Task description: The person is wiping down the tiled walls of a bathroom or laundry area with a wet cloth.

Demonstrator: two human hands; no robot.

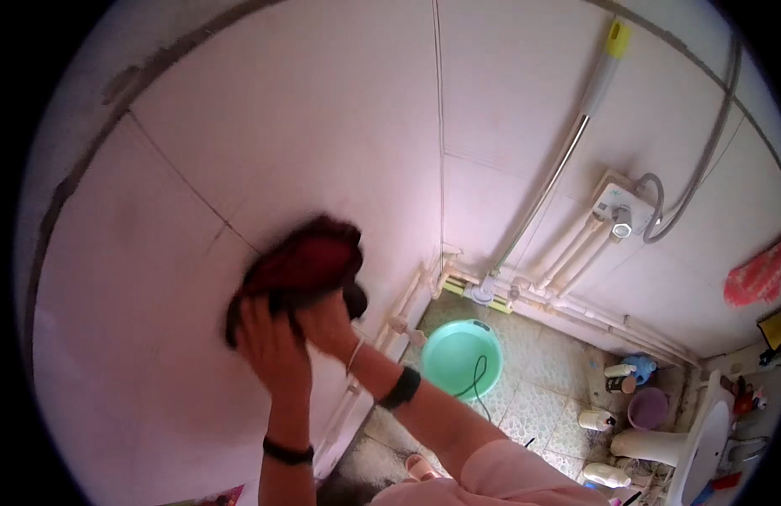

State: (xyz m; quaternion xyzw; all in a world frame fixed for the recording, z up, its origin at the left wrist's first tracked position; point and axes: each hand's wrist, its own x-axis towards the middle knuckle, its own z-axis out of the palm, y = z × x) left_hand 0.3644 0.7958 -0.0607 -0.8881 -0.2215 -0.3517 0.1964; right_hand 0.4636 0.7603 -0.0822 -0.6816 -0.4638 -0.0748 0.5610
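Observation:
A bunched cloth, dark red with black edges [311, 253], lies against the pale tiled wall [175, 272]. My left hand [273, 348] presses on its lower left part with the fingers stretched upward. Just to the right, my right hand [327, 324] bears on the cloth's lower edge, its fingertips partly lost in the dark folds. A dark end of the cloth sticks out past the right hand. The cloth and fingers are somewhat blurred. Black bands circle both forearms, and a thin white bracelet is on the right wrist.
A mint-green basin [438, 345] with a dark cord over its rim stands on the tiled floor. A mop [567, 152] leans in the corner. Pipes [571, 253] run below a shower valve [621, 224]. Bottles [596, 420] and a purple basin [648, 408] sit near the pedestal sink [707, 436].

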